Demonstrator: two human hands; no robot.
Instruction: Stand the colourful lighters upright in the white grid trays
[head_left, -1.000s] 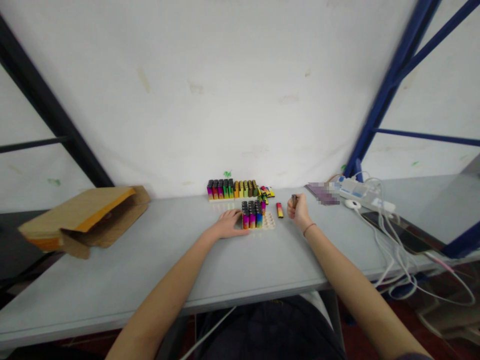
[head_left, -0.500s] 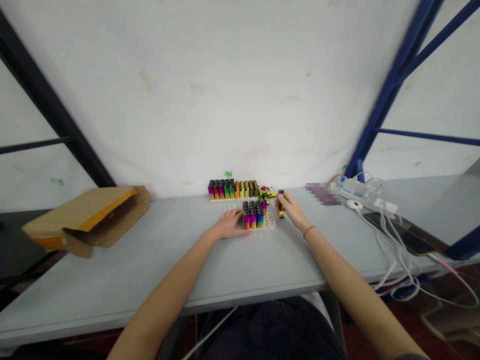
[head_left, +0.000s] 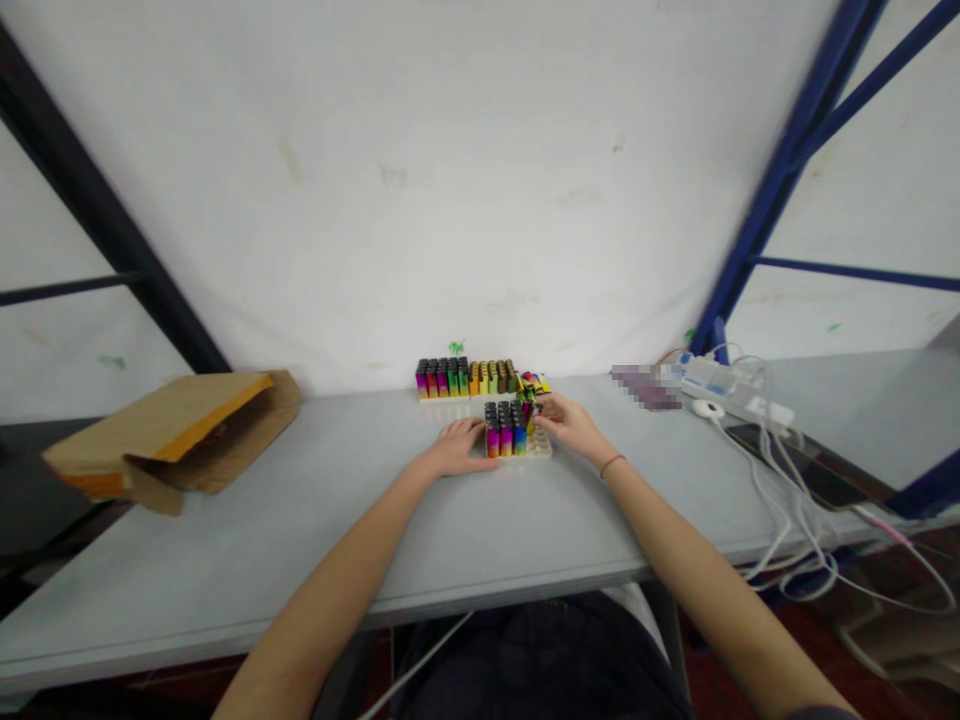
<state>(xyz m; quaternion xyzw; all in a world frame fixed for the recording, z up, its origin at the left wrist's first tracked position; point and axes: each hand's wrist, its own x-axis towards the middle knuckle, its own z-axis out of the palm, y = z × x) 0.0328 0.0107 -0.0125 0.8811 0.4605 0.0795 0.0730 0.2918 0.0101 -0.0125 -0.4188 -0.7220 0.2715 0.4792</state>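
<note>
- Gripped lighter: slim, yellow-toned, near upright, at the right side of the front block of lighters; lower end hidden by fingers, so seating in the tray cannot be confirmed.
- Right hand: fingers and thumb clenched in a tight pinch on the gripped lighter, directly over the right part of the tray. Thin cord bracelet around the wrist.
- Left hand: released, palm down on the tabletop, fingers loosely spread, nothing grasped; fingertips just beside the left end of the tray, contact not determinable.
- White peg tray: between both hands, flat on the table.
- Front lighters: upright in close rows in the tray; black caps, magenta-to-green-and-blue bodies.
- Rear lighters: long upright row on a white base, just behind the tray, near the wall.
- Loose lighters: small yellow-and-red cluster at the right end of the rear row.
- Grey table: bearing all items listed.
- Cardboard mailer: flap open, orange edge, well left of the hands.
- Pixelated flat object: obscured, not identifiable.
- Power strip: far right, near a phone, with white cables trailing over the table edge.
- Blue steel frame: upright and diagonal members against a white wall.
</note>
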